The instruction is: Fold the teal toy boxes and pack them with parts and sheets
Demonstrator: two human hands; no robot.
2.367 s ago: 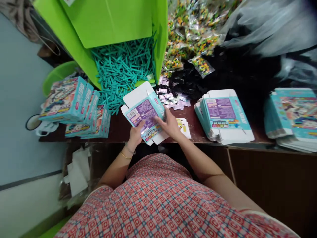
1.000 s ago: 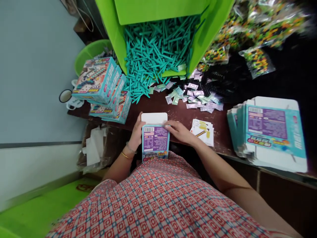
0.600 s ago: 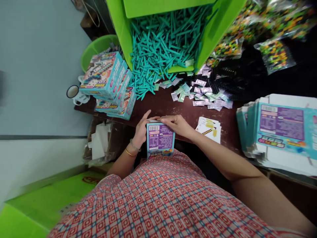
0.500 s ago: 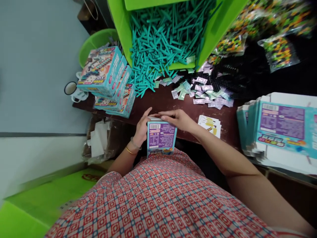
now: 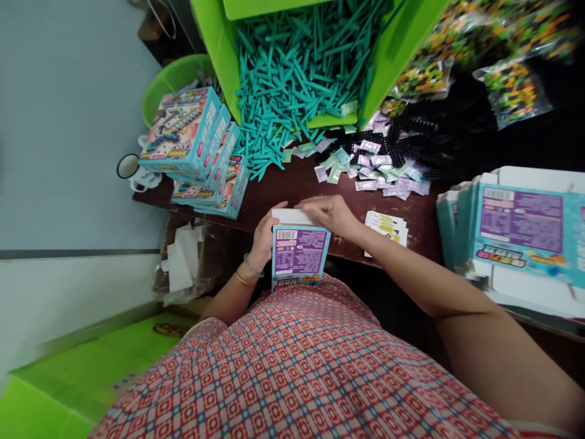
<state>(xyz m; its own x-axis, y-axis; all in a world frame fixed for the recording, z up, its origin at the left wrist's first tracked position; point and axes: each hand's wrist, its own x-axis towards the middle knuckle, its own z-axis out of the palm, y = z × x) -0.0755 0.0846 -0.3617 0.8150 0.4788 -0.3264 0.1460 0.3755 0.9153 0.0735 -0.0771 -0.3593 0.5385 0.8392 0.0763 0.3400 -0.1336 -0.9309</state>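
Upright against my body stands a blue and purple cardboard box [image 5: 299,253], its printed back with a barcode facing me. A white flap [image 5: 292,216] shows along its top. My left hand [image 5: 264,236] grips the box's left side, fingers reaching behind the upper edge. At the top right corner, my right hand [image 5: 333,214] is closed over the flap and edge, thumb toward me and fingertips partly hidden. Just right of that hand, a few printed cards [image 5: 386,230] lie on the dark red table [image 5: 340,247].
A green bin [image 5: 414,55] spills teal pen-like sticks [image 5: 292,79] onto the table. Small sachets [image 5: 379,167] lie before it. Finished-looking boxes [image 5: 183,134] are stacked left beside a mug [image 5: 137,172]; flattened boxes [image 5: 521,225] are piled right. Bead bags [image 5: 516,91] lie at the back right.
The white flap at the box top now shows more broadly. My right hand has shifted slightly right along the edge, and my left fingers have drawn closer to the box.
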